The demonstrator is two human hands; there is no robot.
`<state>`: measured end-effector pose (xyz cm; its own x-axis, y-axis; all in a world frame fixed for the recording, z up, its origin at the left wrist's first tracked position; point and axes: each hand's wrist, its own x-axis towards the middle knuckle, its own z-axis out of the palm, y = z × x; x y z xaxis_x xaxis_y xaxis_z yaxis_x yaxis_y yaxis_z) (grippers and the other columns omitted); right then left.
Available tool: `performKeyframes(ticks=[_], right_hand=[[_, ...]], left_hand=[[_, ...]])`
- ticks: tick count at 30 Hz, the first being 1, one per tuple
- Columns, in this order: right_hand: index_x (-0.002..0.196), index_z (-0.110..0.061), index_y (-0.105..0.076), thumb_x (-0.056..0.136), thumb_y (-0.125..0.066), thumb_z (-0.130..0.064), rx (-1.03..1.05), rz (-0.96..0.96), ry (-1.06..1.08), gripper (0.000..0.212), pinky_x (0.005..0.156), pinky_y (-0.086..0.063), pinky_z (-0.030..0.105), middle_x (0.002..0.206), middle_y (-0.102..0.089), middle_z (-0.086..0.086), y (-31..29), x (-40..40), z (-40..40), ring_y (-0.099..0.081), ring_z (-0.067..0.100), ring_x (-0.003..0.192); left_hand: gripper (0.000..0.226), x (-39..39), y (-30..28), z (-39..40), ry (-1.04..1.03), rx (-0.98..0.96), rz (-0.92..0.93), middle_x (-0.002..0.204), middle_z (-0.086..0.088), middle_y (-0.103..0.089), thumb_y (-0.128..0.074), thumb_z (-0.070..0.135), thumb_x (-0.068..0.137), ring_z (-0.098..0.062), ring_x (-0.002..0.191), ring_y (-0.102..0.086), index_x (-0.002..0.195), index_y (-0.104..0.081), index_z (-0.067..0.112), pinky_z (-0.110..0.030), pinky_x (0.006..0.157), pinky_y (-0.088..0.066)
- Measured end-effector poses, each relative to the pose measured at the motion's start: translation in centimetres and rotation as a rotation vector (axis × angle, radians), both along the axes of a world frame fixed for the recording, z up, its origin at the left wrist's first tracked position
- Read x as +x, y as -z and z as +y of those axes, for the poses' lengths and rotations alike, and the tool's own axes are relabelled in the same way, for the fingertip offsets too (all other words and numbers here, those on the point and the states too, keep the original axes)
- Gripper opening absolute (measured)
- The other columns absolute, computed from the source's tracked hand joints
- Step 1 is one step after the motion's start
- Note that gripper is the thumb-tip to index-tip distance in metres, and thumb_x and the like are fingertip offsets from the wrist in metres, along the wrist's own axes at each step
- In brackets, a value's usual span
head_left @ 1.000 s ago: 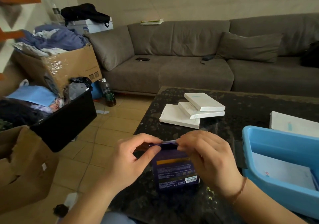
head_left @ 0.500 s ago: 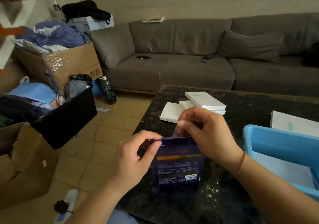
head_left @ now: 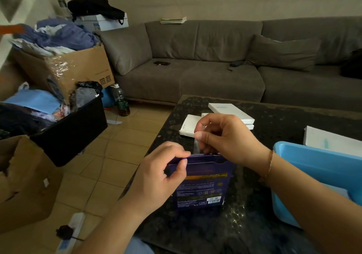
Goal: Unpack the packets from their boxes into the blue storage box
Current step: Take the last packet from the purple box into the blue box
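The print and barcode on the upright purple box (head_left: 203, 183) on the table (head_left: 274, 120) are too small to read; the left hand (head_left: 158, 173) grips its top corner while the right hand (head_left: 225, 138) pinches a clear strip (head_left: 196, 147) above its open top, beside the blue storage box (head_left: 321, 167).

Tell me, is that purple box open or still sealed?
Being opened: the purple box stands upright, and the right hand pinches a clear strip above its top.

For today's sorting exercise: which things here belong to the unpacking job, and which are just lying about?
Job: purple box, clear strip, white boxes, blue storage box, left hand, right hand.
Lying about: sofa, bottle, cardboard box, black bin.
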<state>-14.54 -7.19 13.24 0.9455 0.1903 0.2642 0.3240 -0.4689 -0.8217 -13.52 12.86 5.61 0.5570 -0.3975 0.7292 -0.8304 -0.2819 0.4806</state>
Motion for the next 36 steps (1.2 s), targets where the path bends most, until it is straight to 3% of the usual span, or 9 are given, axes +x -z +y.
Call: performKeyframes(ticks=[9,12,14,17,19,21,25,36], right_hand=[[0.087,-0.019,-0.067,0.089,-0.068,-0.02,-0.037,-0.083,-0.03,0.002,0.066,-0.054,0.018,0.072,-0.07,-0.002,0.9,-0.3,0.1,-0.066,0.007,0.065],[0.084,-0.022,-0.068,0.087,-0.071,-0.022,-0.07,-0.175,-0.043,0.004,0.071,-0.054,0.023,0.082,-0.069,-0.008,0.5,-1.4,-0.5,-0.067,0.01,0.081],[0.082,-0.021,-0.071,0.085,-0.073,-0.027,-0.138,-0.298,-0.053,0.007,0.076,-0.053,0.026,0.088,-0.069,-0.011,0.5,-2.7,-1.0,-0.066,0.011,0.089],[0.079,-0.024,-0.074,0.083,-0.071,-0.037,-0.418,-0.619,0.033,0.014,0.08,-0.049,0.03,0.096,-0.067,-0.014,2.2,-4.5,-1.0,-0.061,0.011,0.095],[0.078,-0.023,-0.075,0.084,-0.073,-0.032,-0.574,-0.805,0.098,0.011,0.082,-0.046,0.036,0.095,-0.068,-0.009,4.1,-5.0,-0.8,-0.059,0.021,0.093],[0.079,-0.021,-0.075,0.085,-0.074,-0.028,-0.589,-0.895,0.121,0.009,0.085,-0.045,0.038,0.093,-0.069,-0.005,5.7,-5.3,-0.4,-0.058,0.025,0.093],[0.081,-0.019,-0.076,0.085,-0.075,-0.025,-0.522,-0.942,0.205,0.008,0.09,-0.045,0.04,0.096,-0.072,-0.004,7.2,-5.6,0.6,-0.058,0.026,0.098],[0.08,-0.015,-0.08,0.078,-0.08,-0.018,-0.514,-1.041,0.202,0.004,0.086,-0.05,0.045,0.095,-0.075,-0.005,6.7,-6.0,1.1,-0.067,0.027,0.096]], left_hand=[[0.02,-0.2,1.0,0.0,0.077,-0.042,0.044,0.11,0.006,-0.064,-0.058,0.033,0.097,-0.01,0.104,-0.065,0.107,-0.06,0.016,-0.014,0.077,-0.054],[0.02,-0.1,0.9,0.0,0.064,-0.049,0.047,0.107,0.004,-0.066,-0.057,0.033,0.097,-0.009,0.102,-0.065,0.104,-0.061,0.015,-0.014,0.077,-0.053],[0.02,0.0,0.9,-0.1,0.059,-0.056,0.063,0.106,0.005,-0.066,-0.058,0.034,0.097,-0.007,0.1,-0.065,0.104,-0.061,0.016,-0.014,0.077,-0.053],[0.016,0.0,1.1,-0.3,0.048,-0.069,0.064,0.106,0.004,-0.067,-0.061,0.028,0.095,-0.006,0.099,-0.066,0.105,-0.062,0.016,-0.014,0.079,-0.052],[0.015,-0.1,1.0,-0.5,0.041,-0.067,0.044,0.107,0.005,-0.066,-0.062,0.023,0.094,-0.006,0.1,-0.065,0.107,-0.063,0.015,-0.015,0.082,-0.051],[0.019,-0.2,0.9,-0.7,0.032,-0.035,0.003,0.108,0.004,-0.066,-0.061,0.017,0.093,-0.006,0.101,-0.064,0.11,-0.065,0.011,-0.016,0.085,-0.05],[0.028,-0.1,0.9,-0.6,0.015,0.023,-0.03,0.113,-0.001,-0.066,-0.06,0.011,0.094,-0.01,0.104,-0.064,0.12,-0.067,0.005,-0.021,0.085,-0.053],[0.029,-0.1,0.6,-0.3,0.06,0.065,0.029,0.112,-0.001,-0.066,-0.052,0.023,0.101,-0.013,0.102,-0.065,0.121,-0.065,0.007,-0.03,0.078,-0.057]])
